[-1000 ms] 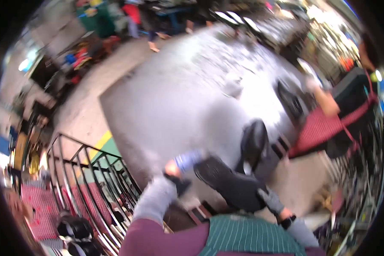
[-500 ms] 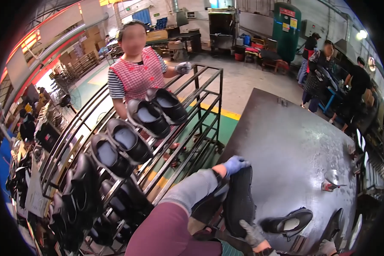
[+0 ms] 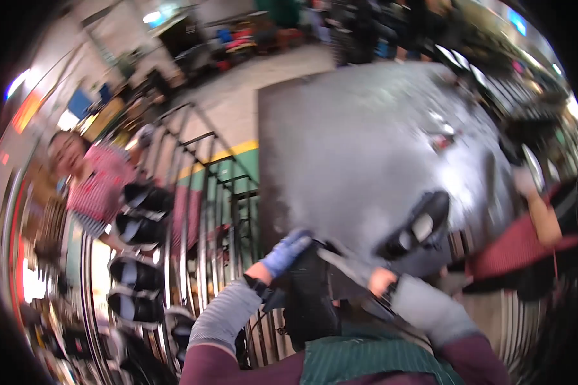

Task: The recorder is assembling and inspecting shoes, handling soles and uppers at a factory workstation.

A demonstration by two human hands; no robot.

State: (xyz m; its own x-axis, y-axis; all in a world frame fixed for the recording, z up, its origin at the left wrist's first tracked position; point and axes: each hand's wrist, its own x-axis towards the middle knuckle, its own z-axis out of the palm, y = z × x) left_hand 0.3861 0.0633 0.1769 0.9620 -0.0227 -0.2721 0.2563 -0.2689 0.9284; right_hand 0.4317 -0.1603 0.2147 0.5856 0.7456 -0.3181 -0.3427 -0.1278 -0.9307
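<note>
The picture is smeared by motion. A black shoe (image 3: 309,292) stands out dark in front of my body, at the near edge of the grey metal table (image 3: 340,147). My left hand (image 3: 288,252), in a bluish glove, is closed on the shoe's far end. From the right, my right hand (image 3: 350,264), in a grey glove, reaches across to that same end; blur hides how its fingers are set. Another black shoe (image 3: 416,228), with a pale insole, lies on the tabletop beyond my right hand.
On the left, a metal rack (image 3: 205,154) carries several black shoes (image 3: 137,273). Behind it stands a person (image 3: 99,179) in a red-and-white checked apron. At the right edge a co-worker's arm (image 3: 542,218) reaches toward the table. A small can-like item (image 3: 440,141) rests farther back.
My view has swung right, so the rack and the person have shifted left in it. My right hand has moved from the shoe's near end up to its far end, beside the left.
</note>
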